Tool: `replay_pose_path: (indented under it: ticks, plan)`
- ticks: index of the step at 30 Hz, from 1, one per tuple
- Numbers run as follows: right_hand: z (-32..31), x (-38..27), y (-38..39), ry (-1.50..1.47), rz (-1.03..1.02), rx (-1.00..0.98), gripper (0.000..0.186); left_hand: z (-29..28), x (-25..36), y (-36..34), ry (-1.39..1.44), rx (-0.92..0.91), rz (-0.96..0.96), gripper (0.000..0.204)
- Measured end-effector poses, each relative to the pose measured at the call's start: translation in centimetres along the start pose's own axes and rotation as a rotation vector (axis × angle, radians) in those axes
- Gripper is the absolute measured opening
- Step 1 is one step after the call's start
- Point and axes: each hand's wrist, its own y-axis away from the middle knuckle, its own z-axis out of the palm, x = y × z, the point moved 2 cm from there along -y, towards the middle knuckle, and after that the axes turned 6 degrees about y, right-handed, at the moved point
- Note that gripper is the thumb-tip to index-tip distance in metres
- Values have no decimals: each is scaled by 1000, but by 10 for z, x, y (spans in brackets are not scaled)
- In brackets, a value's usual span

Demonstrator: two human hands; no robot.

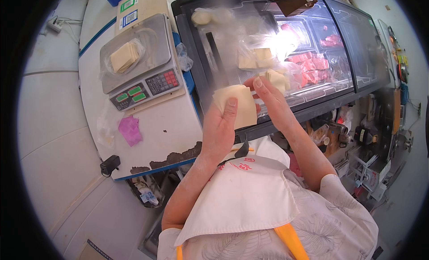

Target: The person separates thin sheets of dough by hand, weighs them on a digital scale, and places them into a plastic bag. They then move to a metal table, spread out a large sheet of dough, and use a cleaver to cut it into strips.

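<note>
My left hand (221,123) grips a stack of thin, pale yellow square sheets (241,112), thumb across the top face. My right hand (275,103) is at the stack’s right edge, thumb raised and apart, its other fingers partly hidden. Just behind lie more folded pale sheets (276,81) and bagged square stacks (262,56) inside a glass-topped case (201,45). On the left, a digital scale (142,94) bears another stack (123,58) in plastic.
Red meat pieces (313,68) fill part of the case at right. A white worktop (103,135) with worn front edge holds a pink scrap (129,130) and a black adapter (110,164). Cluttered tools and equipment (366,170) stand below and beyond the case’s right end.
</note>
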Motion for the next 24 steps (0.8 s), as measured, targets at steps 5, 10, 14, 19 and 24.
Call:
replay_pose_path:
  ticks: [5, 10, 14, 19, 24]
  plan:
    - [18, 17, 17, -620, 315, -288, 32, 8, 8, 6, -250, 124, 56, 39]
    - [33, 6, 22, -484, 156, -80, 26, 14, 6, 7, -278, 198, -57, 40]
    - [25, -17, 21, 134, -194, 16, 27, 17, 30, 21, -207, 117, -167, 44]
    - [0, -73, 52, -275, -331, 26, 20, 4, 40, 50, 143, 31, -5, 56]
    - [-8, -71, 22, -202, -349, -107, 19, -47, -29, 42, -157, 192, -160, 56]
